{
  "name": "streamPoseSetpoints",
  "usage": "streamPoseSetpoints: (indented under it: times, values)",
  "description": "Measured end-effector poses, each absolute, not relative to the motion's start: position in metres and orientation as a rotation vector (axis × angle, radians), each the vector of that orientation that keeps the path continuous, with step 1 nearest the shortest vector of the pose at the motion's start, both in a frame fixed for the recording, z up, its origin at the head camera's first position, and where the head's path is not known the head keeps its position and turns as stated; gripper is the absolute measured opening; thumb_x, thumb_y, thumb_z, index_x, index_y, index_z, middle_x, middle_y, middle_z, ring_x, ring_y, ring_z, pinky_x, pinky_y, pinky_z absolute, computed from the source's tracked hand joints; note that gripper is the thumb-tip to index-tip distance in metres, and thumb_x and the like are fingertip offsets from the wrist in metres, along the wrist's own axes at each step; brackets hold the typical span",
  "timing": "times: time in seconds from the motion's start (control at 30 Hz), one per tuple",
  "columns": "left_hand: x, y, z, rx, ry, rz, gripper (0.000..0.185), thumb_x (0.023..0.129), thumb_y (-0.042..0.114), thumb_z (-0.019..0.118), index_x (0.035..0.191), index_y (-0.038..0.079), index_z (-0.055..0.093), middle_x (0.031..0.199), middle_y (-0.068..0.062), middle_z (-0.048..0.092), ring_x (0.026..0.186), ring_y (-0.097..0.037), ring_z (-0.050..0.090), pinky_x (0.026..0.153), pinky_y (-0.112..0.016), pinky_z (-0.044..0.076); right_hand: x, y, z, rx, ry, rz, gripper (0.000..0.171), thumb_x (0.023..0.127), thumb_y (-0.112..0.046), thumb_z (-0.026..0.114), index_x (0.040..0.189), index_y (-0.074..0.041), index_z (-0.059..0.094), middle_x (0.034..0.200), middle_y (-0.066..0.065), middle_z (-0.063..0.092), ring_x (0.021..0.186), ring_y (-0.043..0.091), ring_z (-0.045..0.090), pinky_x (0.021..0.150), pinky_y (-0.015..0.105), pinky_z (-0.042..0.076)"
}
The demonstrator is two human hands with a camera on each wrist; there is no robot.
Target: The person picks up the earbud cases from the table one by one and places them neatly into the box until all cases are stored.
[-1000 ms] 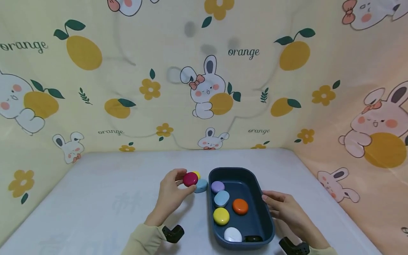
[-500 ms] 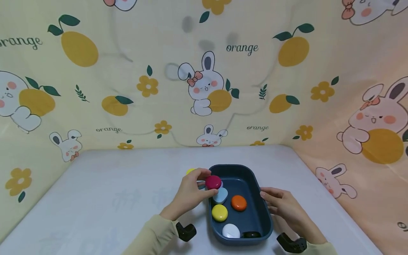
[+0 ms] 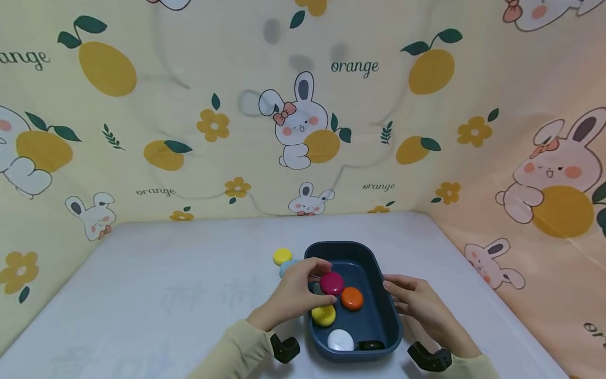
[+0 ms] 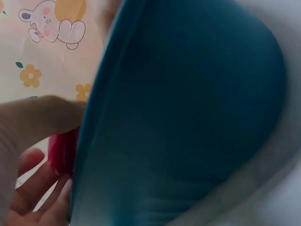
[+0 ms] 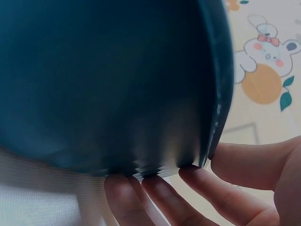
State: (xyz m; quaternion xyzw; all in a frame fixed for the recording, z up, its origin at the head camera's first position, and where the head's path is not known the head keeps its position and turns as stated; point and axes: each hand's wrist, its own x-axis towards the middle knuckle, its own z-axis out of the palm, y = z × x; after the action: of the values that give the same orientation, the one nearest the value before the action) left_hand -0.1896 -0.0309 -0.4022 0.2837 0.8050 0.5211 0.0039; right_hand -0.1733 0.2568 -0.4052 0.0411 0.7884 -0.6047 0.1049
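Observation:
Over the left side of a dark blue tray (image 3: 371, 287), my left hand (image 3: 295, 287) pinches a glossy magenta round piece (image 3: 332, 283) between thumb and fingers. The left wrist view catches the same magenta piece (image 4: 61, 153) beyond the tray's wall. Inside the tray lie an orange piece (image 3: 352, 299), a yellow piece (image 3: 324, 316), a white piece (image 3: 340, 340) and a black piece (image 3: 371, 345). My left hand mostly hides the pieces under it. My right hand (image 3: 426, 305) holds the tray's right side, thumb at the rim and fingertips (image 5: 123, 188) against the outer wall.
Left of the tray, on the white tabletop (image 3: 189, 273), sit another yellow piece (image 3: 282, 257) and a light blue piece (image 3: 287, 268), partly covered by my left hand. A printed rabbit-and-orange cloth (image 3: 255, 163) hangs behind and beside the table.
My left hand has carried the magenta piece rightward from beside the tray, across its left rim, to above its inside. My right hand stays on the tray's right side.

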Motion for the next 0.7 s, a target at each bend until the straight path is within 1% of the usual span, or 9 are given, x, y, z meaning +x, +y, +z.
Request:
streamPoseSetpoints:
  times: [0.13, 0.27, 0.33, 0.4, 0.53, 0.7]
  values:
    - [-0.188, -0.028, -0.402, 0.928, 2.446, 1.604, 0.052, 0.078, 0.016, 0.085, 0.124, 0.014, 0.060, 0.120, 0.002, 0.062, 0.106, -0.010, 0.061, 0.092, -0.031, 0.052, -0.173, 0.256, -0.403, 0.139, 2.328, -1.783, 0.050, 0.099, -0.027, 0.061, 0.136, 0.006, 0.052, 0.124, 0.019, 0.062, 0.100, 0.029, 0.065, 0.085, 0.044, 0.056]
    - [-0.188, -0.030, -0.401, 0.946, 2.417, 1.616, 0.050, 0.080, 0.018, 0.084, 0.124, 0.015, 0.060, 0.121, 0.006, 0.062, 0.112, -0.018, 0.060, 0.096, -0.031, 0.050, -0.173, 0.256, -0.404, 0.137, 2.324, -1.786, 0.051, 0.099, -0.027, 0.061, 0.136, 0.007, 0.052, 0.124, 0.019, 0.062, 0.099, 0.029, 0.065, 0.085, 0.044, 0.056]
    - [-0.188, -0.032, -0.400, 0.938, 2.424, 1.645, 0.049, 0.082, 0.020, 0.083, 0.125, 0.015, 0.059, 0.122, 0.005, 0.061, 0.115, -0.023, 0.059, 0.097, -0.032, 0.049, -0.173, 0.256, -0.404, 0.133, 2.318, -1.788, 0.051, 0.099, -0.028, 0.061, 0.136, 0.007, 0.052, 0.124, 0.019, 0.062, 0.099, 0.029, 0.065, 0.085, 0.043, 0.056]
    - [-0.190, -0.036, -0.400, 0.921, 2.444, 1.695, 0.049, 0.083, 0.020, 0.082, 0.125, 0.014, 0.059, 0.122, 0.002, 0.060, 0.114, -0.025, 0.059, 0.098, -0.036, 0.049, -0.173, 0.257, -0.404, 0.127, 2.315, -1.786, 0.051, 0.100, -0.028, 0.060, 0.137, 0.007, 0.051, 0.124, 0.019, 0.062, 0.099, 0.029, 0.065, 0.085, 0.042, 0.056]
    - [-0.198, -0.050, -0.403, 0.821, 2.558, 1.783, 0.046, 0.085, 0.019, 0.080, 0.125, 0.010, 0.059, 0.124, -0.005, 0.059, 0.115, -0.027, 0.057, 0.097, -0.040, 0.050, -0.174, 0.257, -0.403, 0.125, 2.308, -1.782, 0.051, 0.100, -0.027, 0.060, 0.137, 0.006, 0.051, 0.124, 0.018, 0.062, 0.098, 0.028, 0.065, 0.085, 0.040, 0.056]
    - [-0.216, -0.079, -0.407, 0.628, 2.719, 1.832, 0.046, 0.084, 0.014, 0.080, 0.125, 0.004, 0.059, 0.124, -0.008, 0.059, 0.116, -0.030, 0.056, 0.096, -0.039, 0.051, -0.174, 0.257, -0.404, 0.141, 2.306, -1.775, 0.052, 0.099, -0.029, 0.060, 0.137, 0.006, 0.051, 0.125, 0.018, 0.061, 0.100, 0.028, 0.064, 0.086, 0.041, 0.056]
